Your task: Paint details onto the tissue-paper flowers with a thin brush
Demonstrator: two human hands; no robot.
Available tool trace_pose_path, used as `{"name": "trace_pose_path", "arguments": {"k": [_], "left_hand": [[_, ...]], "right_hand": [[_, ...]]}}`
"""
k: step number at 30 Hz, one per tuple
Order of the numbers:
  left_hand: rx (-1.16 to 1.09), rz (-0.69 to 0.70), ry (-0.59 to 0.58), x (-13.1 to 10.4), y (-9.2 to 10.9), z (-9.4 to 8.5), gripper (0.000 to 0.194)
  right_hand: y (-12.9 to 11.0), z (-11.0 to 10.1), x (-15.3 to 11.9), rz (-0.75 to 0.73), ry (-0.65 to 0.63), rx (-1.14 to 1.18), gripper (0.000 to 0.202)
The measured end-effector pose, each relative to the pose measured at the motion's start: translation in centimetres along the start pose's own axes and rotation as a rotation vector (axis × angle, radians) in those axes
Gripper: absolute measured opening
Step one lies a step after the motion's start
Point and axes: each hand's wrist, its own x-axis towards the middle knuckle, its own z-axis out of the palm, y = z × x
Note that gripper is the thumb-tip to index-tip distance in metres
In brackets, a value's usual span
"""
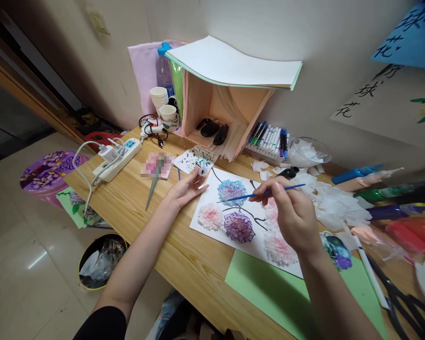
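My right hand (292, 212) grips a thin blue paintbrush (246, 196), its tip pointing left over a white sheet (198, 223). On that sheet are ruffled paper flowers in blue (231, 191), purple (239, 226) and pink (210, 216), with dark painted branches. Between thumb and fingers my left hand (187, 189) pinches a small round cap (202, 171) with something dark in it, at the sheet's upper left corner. Beside this hand lies a paint-spotted paper (196, 158). The brush tip appears just above the sheet; I cannot tell whether it touches.
A power strip (118, 160) and a glue gun (152, 130) lie at left. Behind stands an open pink box (194, 104) with markers (269, 137) beside it. Tissue scraps (340, 203), paint bottles (368, 177) and black scissors (398, 293) fill the right. Green paper (258, 288) lies in front.
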Motion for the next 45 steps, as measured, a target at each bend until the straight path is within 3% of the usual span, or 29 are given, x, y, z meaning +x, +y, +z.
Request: {"name": "trace_pose_path", "arguments": {"k": [4, 21, 24, 29, 32, 34, 36, 39, 42, 45], "left_hand": [[0.111, -0.067, -0.015, 0.2, -0.7, 0.0, 0.012], [0.172, -0.083, -0.019, 0.5, -0.8, -0.1, 0.015], [0.163, -0.078, -0.021, 0.8, -0.7, -0.3, 0.016], [0.208, 0.047, 0.01, 0.6, 0.1, -0.4, 0.01], [0.277, 0.091, 0.027, 0.0, 0.5, 0.0, 0.012], [0.318, 0.083, 0.034, -0.3, 0.7, 0.3, 0.016], [0.355, 0.058, 0.028, -0.5, 0.8, 0.5, 0.021], [0.411, 0.032, 0.003, -0.6, 0.9, 0.5, 0.023], [0.454, 0.013, -0.007, -0.4, 1.2, 0.1, 0.015], [0.488, 0.014, -0.016, -0.1, 1.4, -0.3, 0.008]], "right_hand": [[1.3, 0.1, -1.2, -0.05, -0.12, -0.072, 0.03], [2.9, 1.6, -1.8, -0.027, -0.186, -0.118, 0.029], [1.9, 0.1, -1.6, -0.06, -0.037, -0.019, 0.025], [1.0, -6.2, -1.7, -0.051, 0.492, 0.336, 0.021], [2.5, -10.3, -3.4, 0.187, 0.645, 0.544, 0.022], [4.1, -12.0, -5.5, 0.344, 0.787, 0.705, 0.019], [5.6, -12.6, -8.0, 0.546, 0.765, 0.855, 0.014], [7.2, -12.0, -11.8, 0.713, 0.776, 1.021, 0.006], [8.1, -10.7, -14.9, 0.714, 0.706, 1.017, 0.002], [8.9, -9.5, -16.7, 0.53, 0.573, 0.807, 0.004]]}}
